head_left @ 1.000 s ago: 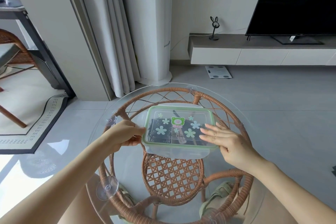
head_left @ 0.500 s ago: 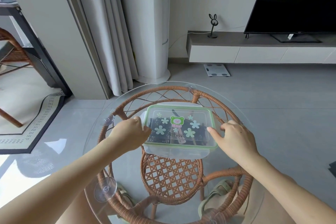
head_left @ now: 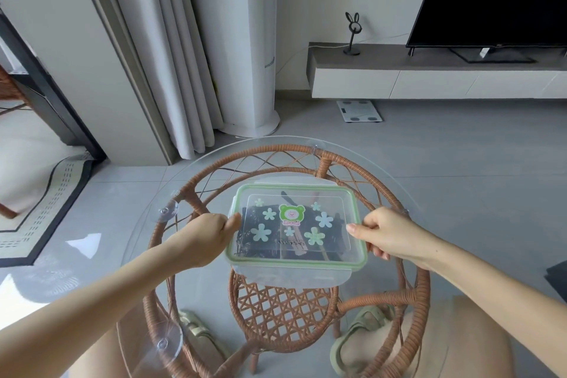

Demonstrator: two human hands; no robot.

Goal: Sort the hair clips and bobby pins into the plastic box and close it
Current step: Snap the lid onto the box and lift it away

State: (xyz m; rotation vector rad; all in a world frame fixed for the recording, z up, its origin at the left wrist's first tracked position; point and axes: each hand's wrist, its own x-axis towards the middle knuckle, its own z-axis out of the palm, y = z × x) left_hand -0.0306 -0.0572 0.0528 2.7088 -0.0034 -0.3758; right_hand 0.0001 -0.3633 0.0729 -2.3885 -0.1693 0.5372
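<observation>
Head view: clear rectangular plastic box (head_left: 331, 258) with green-rimmed, flower-stickered lid (head_left: 296, 225) sits centrally on the round glass-topped rattan table (head_left: 171, 187). Dark hair clips (head_left: 254, 242) visible inside. Left hand (head_left: 211, 232) clamps the lid's left edge; right hand (head_left: 385, 232) clamps its right edge.

Clear, glossy plastic box (head_left: 296, 225) with green-rimmed transparent lid (head_left: 356, 202) bearing smooth printed stickers (head_left: 291, 215); clear glass tabletop (head_left: 141, 224), reflective; woven brown rattan frame (head_left: 411, 301), rough-textured; matt grey floor tiles (head_left: 460, 163).
</observation>
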